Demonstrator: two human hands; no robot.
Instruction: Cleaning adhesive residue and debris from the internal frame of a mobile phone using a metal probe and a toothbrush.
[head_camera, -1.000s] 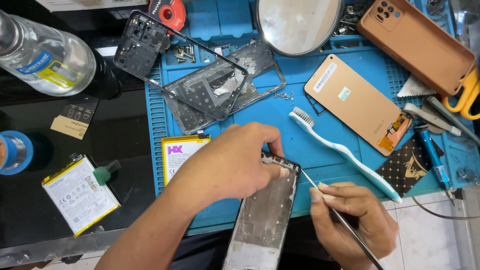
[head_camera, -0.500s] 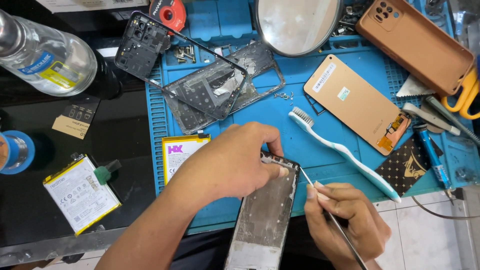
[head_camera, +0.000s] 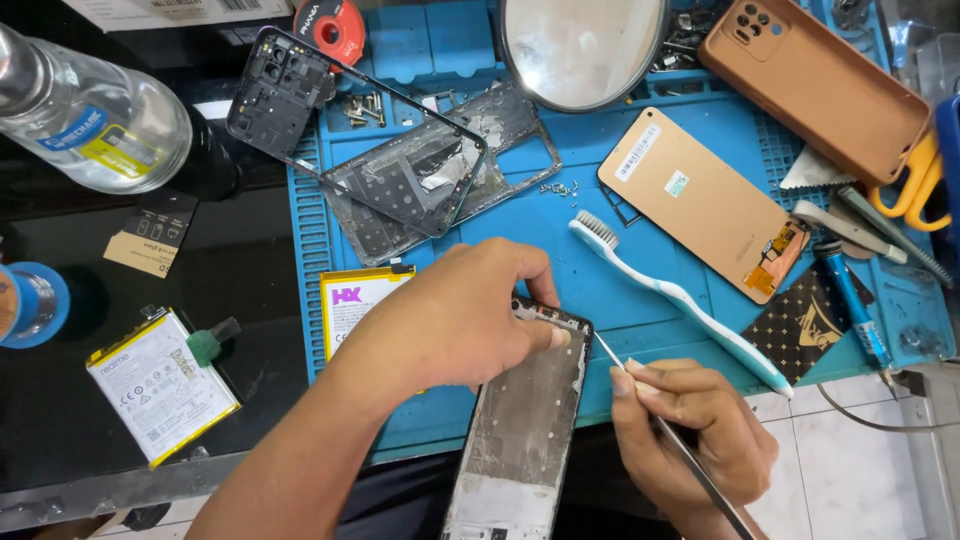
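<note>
Black table (head_camera: 110, 400) carrying blue work mat (head_camera: 640, 290); lying on mat: toothbrush (head_camera: 680, 300), phone frames (head_camera: 400, 180), gold panel (head_camera: 700, 205); on table: white battery (head_camera: 160, 385), clear bottle (head_camera: 90, 120).

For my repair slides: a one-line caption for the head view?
Left hand steadies a bare phone frame while right hand works thin tweezers at its edge.
</note>
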